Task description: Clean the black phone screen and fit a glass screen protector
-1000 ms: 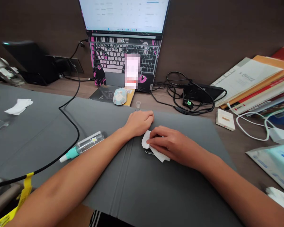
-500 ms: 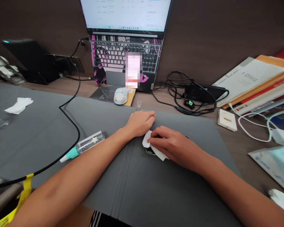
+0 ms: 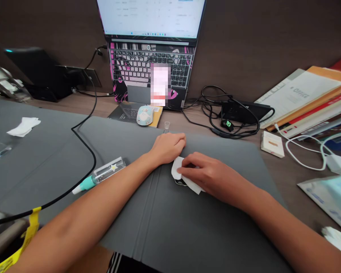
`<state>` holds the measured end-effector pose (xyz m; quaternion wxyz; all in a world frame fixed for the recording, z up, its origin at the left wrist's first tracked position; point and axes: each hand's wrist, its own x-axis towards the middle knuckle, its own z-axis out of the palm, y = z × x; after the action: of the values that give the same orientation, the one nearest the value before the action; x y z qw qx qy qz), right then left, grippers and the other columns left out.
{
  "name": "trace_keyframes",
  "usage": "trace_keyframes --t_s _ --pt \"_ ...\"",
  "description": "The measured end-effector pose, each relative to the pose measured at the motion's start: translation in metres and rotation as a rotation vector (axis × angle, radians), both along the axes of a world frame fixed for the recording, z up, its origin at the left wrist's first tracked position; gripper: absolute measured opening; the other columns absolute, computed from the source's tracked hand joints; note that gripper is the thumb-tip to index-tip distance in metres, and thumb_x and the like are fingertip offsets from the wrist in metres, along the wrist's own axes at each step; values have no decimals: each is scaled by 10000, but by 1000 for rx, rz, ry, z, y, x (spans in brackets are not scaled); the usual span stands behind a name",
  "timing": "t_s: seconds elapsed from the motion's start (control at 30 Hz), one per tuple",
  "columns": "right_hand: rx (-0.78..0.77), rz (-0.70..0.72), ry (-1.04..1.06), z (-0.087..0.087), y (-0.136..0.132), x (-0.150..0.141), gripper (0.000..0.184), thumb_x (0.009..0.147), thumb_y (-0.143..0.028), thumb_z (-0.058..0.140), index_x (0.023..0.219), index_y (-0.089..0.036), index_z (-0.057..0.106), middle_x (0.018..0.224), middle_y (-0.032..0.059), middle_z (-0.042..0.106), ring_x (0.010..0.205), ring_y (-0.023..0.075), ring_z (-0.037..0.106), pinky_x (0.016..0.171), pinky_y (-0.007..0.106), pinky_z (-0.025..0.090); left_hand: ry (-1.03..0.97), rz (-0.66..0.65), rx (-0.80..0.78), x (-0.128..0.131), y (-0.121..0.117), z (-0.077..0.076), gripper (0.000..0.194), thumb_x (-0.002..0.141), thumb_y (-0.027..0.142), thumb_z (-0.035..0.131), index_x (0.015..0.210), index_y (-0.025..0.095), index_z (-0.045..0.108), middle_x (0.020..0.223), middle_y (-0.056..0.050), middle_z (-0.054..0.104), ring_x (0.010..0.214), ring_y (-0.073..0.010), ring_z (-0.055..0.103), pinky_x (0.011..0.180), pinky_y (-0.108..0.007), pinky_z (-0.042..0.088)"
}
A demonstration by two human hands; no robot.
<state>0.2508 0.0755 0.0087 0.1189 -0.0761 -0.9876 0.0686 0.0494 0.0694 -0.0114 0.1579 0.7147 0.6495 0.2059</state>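
My right hand (image 3: pixel 208 172) pinches a folded white tissue (image 3: pixel 193 185) between thumb and fingertips. Under the tissue lies a dark glossy object (image 3: pixel 180 182) with a thin pale rim; most of it is covered, and its kind cannot be made out. My left hand (image 3: pixel 169 147) rests on the grey desk mat (image 3: pixel 187 235) just beyond the tissue, its fingers curled in and their tips hidden. Beside my left forearm lies a clear bottle (image 3: pixel 109 170) with a teal and white top and a star on it.
Behind the hands stand a laptop (image 3: pixel 150 72) and a patterned mouse (image 3: pixel 144 115). A small clear cap (image 3: pixel 166 125) sits at the mat's edge. Black cables (image 3: pixel 230 125) coil at the right, near leaning books (image 3: pixel 307 98) and a small box (image 3: pixel 272 144). Another tissue (image 3: pixel 23 127) lies left.
My right hand and the tissue have shifted very slightly over the dark object. My left hand has stayed in place.
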Motion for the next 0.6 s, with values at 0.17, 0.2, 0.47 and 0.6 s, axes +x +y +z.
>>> trace_keyframes --t_s 0.17,0.2,0.47,0.6 --pt "-61 -133 63 1 14 13 262 1008 -182 467 1041 -196 726 1004 101 685 862 206 645 760 322 517 -12 -2 -2 -1 1 -1 334 936 310 341 877 253 665 915 -12 737 865 -226 641 740 -321 436" --pt "-85 -156 81 2 16 14 262 1010 -191 466 1022 -190 728 995 100 690 862 203 652 766 319 517 -15 -2 -1 -1 1 -1 331 933 307 344 873 253 665 909 -10 737 859 -224 641 736 -319 434" --pt "-560 -339 253 12 12 12 251 960 -337 552 842 -189 717 860 53 721 749 168 648 678 266 503 -25 -11 -1 -1 -1 2 321 927 309 344 866 246 653 893 -11 734 855 -226 645 722 -320 429" --pt "-678 -437 230 13 9 11 283 930 -402 585 793 -184 702 750 27 693 645 150 590 579 247 465 -28 -12 -7 -1 -2 2 321 924 312 345 872 246 654 933 -17 739 885 -233 649 739 -326 437"
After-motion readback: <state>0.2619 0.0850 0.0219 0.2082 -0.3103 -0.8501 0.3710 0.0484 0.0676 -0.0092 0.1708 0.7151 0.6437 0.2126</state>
